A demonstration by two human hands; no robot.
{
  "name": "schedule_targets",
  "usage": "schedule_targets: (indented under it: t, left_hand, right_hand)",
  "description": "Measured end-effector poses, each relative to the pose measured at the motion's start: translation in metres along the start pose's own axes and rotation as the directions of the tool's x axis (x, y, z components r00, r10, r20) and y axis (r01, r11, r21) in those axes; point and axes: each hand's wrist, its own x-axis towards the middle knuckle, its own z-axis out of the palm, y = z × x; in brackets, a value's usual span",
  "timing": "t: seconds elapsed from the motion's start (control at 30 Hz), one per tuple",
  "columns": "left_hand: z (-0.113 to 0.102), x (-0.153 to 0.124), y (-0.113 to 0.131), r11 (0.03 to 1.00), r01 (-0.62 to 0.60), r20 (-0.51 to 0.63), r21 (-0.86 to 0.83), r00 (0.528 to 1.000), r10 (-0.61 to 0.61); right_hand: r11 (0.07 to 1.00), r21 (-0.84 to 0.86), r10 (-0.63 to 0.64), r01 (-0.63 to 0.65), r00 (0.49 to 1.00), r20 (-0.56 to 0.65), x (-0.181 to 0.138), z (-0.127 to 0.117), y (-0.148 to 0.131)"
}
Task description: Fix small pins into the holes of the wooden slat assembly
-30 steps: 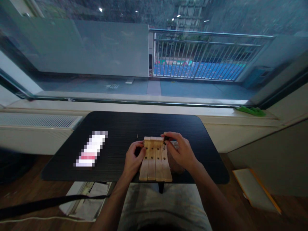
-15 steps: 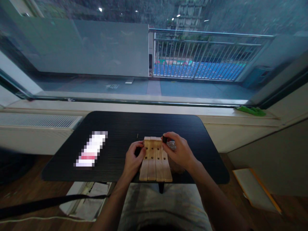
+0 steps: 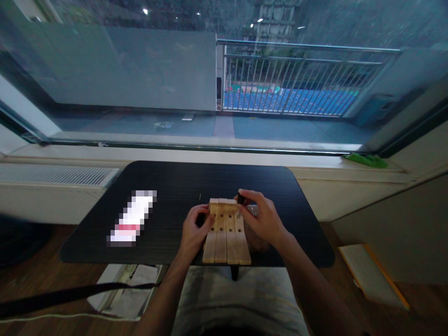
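Gripping the slats (image 3: 227,247) by their left edge, the left hand (image 3: 193,228) is holding them firmly, its thumb pressing on the leftmost slat and its other fingers going partly out of sight. The four pale wooden slats are lying side by side, showing dark holes in two rows, their near ends reaching about to the front edge of the bench (image 3: 168,184). At the slats' far right corner, the right hand (image 3: 264,219) is pinching a short dark handle (image 3: 241,198) between thumb and fingertips. A glint of metal (image 3: 238,216) is showing at the upper hole of the rightmost slat, just below the handle; whether the two are touching is too small to tell. Just right of the slats, a crinkled brownish bundle (image 3: 255,242) is sitting partly hidden by the right hand. Just off the slats' far left corner, a thin pin (image 3: 200,197) is lying on the bench. Well to the left of the slats, a pixelated slab (image 3: 135,217) is showing white with a red band. Beyond the slats, past the bench, a window (image 3: 140,70) is giving onto a railing (image 3: 287,84), and a green cloth (image 3: 366,160) is lying far to their right.
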Motion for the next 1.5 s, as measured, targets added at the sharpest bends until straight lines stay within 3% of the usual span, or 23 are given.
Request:
schedule_targets:
  t: [0.27,0.87,1.5]
  left_hand:
    - [-0.002,-0.001,-0.002,1.0,-0.006,-0.002,0.008,1.0,0.006]
    - [-0.005,0.001,-0.006,1.0,0.012,-0.007,0.018,1.0,-0.012]
    - [-0.004,0.003,-0.006,1.0,0.003,-0.017,0.029,1.0,-0.003]
  right_hand:
    - [0.999,0.024,0.034,-0.034,0.999,-0.003,0.001,0.001,0.0]
    - [0.996,0.082,-0.018,0.019,1.0,-0.007,0.005,0.0,-0.005]
    - [0.993,0.11,0.034,-0.037,0.999,0.031,0.003,0.002,-0.007]
